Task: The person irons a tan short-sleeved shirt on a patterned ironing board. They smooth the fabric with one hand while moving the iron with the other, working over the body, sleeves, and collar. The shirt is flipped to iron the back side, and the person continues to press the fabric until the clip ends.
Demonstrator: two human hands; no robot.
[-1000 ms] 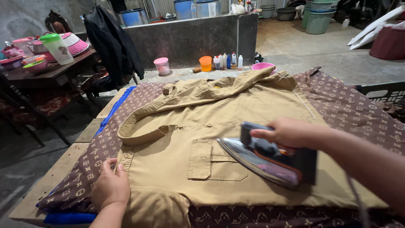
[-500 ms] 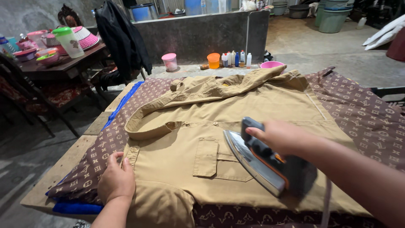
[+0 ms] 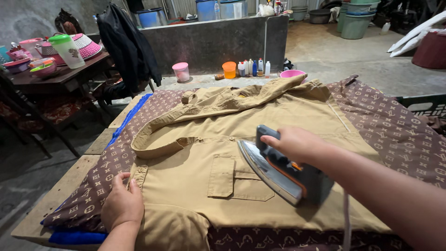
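Nearest, left hand (image 3: 122, 204) pressed flat, fingers spread, on shirt hem at worktop (image 3: 51, 211) front edge; forearm cut off by frame. Right hand (image 3: 297, 145) wrapped around handle of iron (image 3: 283, 169), tilted on edge, shiny soleplate facing left beside chest pocket; cord barely visible. Tan shirt (image 3: 260, 121) lies spread, collar folded, over brown patterned cloth (image 3: 395, 130) with blue padding (image 3: 76, 237) beneath. Farther: small bottles (image 3: 253, 68), orange cup (image 3: 229, 69), pink tub (image 3: 180, 72) on floor by grey wall; labels unreadable.
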